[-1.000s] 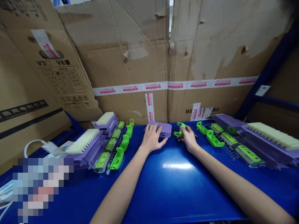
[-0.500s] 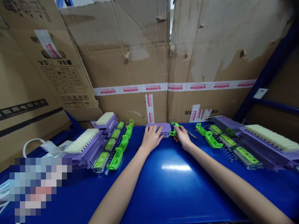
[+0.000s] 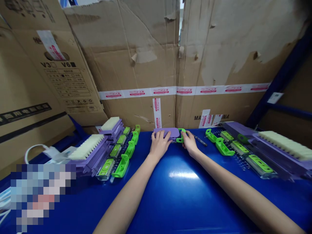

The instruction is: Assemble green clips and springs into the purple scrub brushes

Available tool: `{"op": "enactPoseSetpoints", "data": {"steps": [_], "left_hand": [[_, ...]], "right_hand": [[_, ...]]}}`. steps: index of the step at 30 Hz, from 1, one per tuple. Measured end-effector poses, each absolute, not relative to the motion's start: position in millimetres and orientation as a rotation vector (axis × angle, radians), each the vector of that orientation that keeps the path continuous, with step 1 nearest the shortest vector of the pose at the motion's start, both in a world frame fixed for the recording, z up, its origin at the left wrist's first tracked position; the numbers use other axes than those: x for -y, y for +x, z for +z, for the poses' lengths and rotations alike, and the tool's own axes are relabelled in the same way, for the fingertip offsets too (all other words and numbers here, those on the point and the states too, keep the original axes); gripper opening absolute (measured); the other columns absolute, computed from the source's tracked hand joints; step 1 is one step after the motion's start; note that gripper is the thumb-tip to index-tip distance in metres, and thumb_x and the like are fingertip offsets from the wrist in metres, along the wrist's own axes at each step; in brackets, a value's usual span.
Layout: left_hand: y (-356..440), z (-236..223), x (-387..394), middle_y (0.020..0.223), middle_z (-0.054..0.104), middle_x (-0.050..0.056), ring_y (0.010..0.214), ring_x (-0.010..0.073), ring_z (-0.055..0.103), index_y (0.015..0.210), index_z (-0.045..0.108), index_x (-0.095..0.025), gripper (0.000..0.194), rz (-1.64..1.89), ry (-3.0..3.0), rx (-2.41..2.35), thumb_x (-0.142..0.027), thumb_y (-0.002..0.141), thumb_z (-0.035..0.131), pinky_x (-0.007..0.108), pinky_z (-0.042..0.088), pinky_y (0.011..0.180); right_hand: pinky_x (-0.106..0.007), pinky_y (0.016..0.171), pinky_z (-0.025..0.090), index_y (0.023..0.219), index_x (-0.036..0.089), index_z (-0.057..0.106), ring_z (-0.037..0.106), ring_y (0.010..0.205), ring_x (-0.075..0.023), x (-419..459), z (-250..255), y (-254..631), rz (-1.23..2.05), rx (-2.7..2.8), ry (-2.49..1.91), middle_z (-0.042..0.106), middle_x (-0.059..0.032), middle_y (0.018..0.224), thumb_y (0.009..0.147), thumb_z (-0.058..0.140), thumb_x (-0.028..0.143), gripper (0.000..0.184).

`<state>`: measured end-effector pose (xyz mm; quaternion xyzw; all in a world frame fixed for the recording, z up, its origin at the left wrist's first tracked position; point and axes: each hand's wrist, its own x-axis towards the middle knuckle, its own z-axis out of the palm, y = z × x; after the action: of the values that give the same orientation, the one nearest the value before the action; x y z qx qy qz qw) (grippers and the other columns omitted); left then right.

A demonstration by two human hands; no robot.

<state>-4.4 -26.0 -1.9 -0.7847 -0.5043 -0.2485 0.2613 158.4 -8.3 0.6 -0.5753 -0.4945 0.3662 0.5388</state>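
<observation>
At the back of the blue table, my left hand (image 3: 159,142) lies over a purple plastic housing (image 3: 173,132), fingers on its top and thumb at its near side. My right hand (image 3: 190,143) is closed on a bright green plastic bracket (image 3: 181,136), which sits against the housing's right end. Whether the two parts are joined I cannot tell. My fingertips hide part of the bracket. A dark pen (image 3: 200,140) lies just right of my right hand.
To the left stand purple parts topped with cream bristle blocks (image 3: 87,147), beside springs and green brackets (image 3: 122,165). A similar group with a bristle block (image 3: 285,144) and brackets (image 3: 223,146) is at right. Cardboard (image 3: 136,71) walls off the back of the blue table (image 3: 180,201).
My right hand has brought the green bracket from just off the purple housing's right end in against it. My left hand stays on the housing. The view has shifted slightly.
</observation>
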Motion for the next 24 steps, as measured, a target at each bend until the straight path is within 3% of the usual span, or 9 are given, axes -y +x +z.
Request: {"op": "enactPoseSetpoints", "data": {"steps": [12, 24], "left_hand": [[-2.1, -0.6, 28.9, 0.118, 0.056, 0.011, 0.107, 0.0279, 0.049, 0.125, 0.053, -0.028, 0.04, -0.708, -2.099, 1.414, -0.04, 0.088, 0.049, 0.057, 0.03, 0.099], [-3.3, 2.8, 32.7, 0.118, 0.055, 0.013, 0.108, 0.0283, 0.049, 0.126, 0.051, -0.026, 0.042, -0.712, -2.203, 1.28, -0.039, 0.087, 0.048, 0.051, 0.034, 0.095]], "right_hand": [[-0.018, 0.033, 0.035, 0.105, 0.017, 0.056, 0.048, 0.033, -0.0101, 7.2, 7.0, 150.6, 0.869, 1.269, -1.517, 0.052, 0.0044, 0.047, 0.088, 0.042, 0.041, 0.033], [-0.019, 0.036, 0.038, 0.099, 0.019, 0.056, 0.048, 0.034, -0.0109, 12.2, -0.7, 149.8, 0.872, 1.352, -1.385, 0.051, 0.0052, 0.046, 0.087, 0.041, 0.046, 0.034]]}}
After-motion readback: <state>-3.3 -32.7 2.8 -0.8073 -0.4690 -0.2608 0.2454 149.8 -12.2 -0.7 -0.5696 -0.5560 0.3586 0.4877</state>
